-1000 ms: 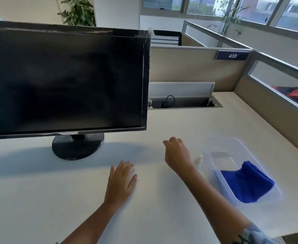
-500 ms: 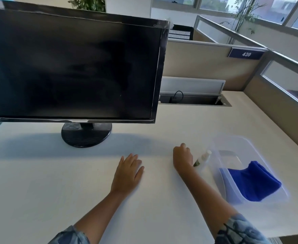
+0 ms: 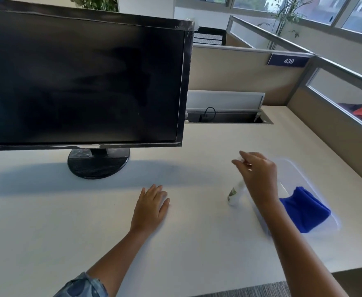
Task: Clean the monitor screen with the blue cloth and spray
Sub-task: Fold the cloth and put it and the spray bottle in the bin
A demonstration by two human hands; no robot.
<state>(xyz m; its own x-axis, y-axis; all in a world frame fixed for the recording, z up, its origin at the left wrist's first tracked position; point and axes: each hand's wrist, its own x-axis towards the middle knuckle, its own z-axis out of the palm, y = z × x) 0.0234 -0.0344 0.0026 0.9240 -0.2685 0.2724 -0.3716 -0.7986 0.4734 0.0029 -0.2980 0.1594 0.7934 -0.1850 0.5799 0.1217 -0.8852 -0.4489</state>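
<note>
A black monitor (image 3: 83, 82) with a dark, smeared screen stands on a round base at the back left of the desk. My right hand (image 3: 259, 174) is closed around a small clear spray bottle (image 3: 234, 195), lifted and tilted above the desk right of centre. My left hand (image 3: 151, 207) lies flat on the desk with fingers spread, holding nothing. The blue cloth (image 3: 304, 209) lies folded in a clear plastic tray (image 3: 291, 166) just right of my right forearm.
The white desk (image 3: 47, 232) ends at beige partition walls behind and to the right. An open cable trough (image 3: 227, 118) with a lifted lid sits behind the monitor's right edge. The front desk edge shows at the lower right.
My right hand has gripped the spray bottle beside the tray and raised it off the desk. My left hand stayed flat. The view shifted slightly.
</note>
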